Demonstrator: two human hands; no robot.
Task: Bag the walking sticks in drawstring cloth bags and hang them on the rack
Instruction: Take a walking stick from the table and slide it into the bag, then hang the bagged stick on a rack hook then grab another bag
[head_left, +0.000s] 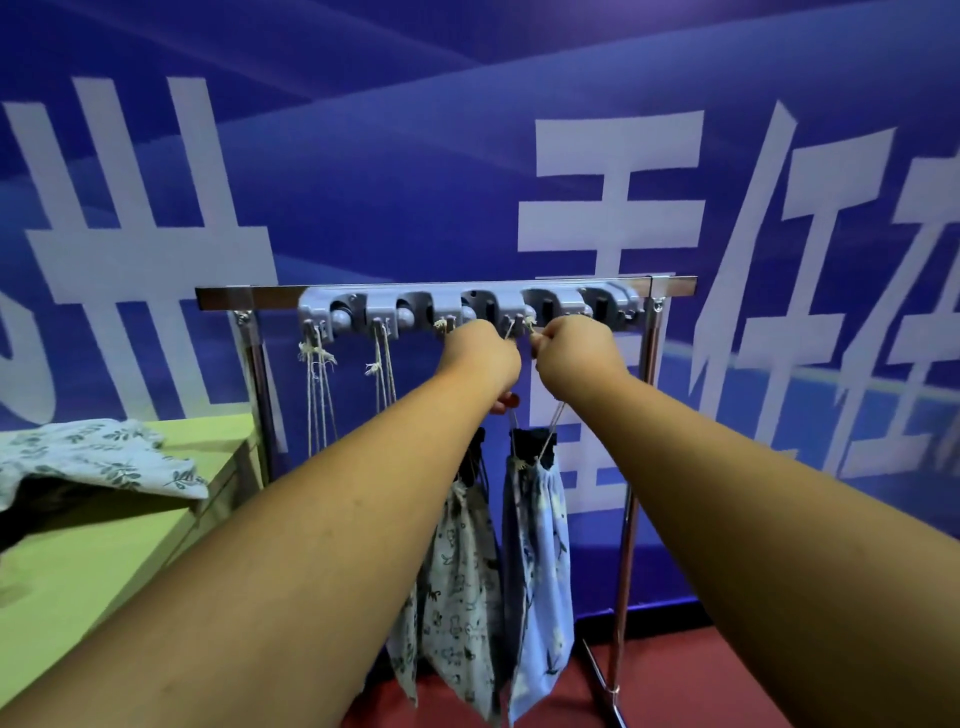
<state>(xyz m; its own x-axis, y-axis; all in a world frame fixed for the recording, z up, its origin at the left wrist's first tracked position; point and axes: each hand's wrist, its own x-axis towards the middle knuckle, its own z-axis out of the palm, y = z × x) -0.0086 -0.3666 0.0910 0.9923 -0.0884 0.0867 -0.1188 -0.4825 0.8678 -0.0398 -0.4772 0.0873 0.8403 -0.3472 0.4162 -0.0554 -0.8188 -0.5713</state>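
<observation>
Your left hand (480, 358) and right hand (576, 353) both pinch the soft blue bag's (540, 545) rough twine (555, 425) beside the grey plastic rack (457, 304).

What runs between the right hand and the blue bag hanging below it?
In the head view, only the drawstring runs from under the right hand down to the gathered neck of the blue bag; nothing else sits between them.

Blue lettered wall (415, 156), red floor (701, 675)

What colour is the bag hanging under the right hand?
Light blue bag, white and dark print; head view.
</observation>
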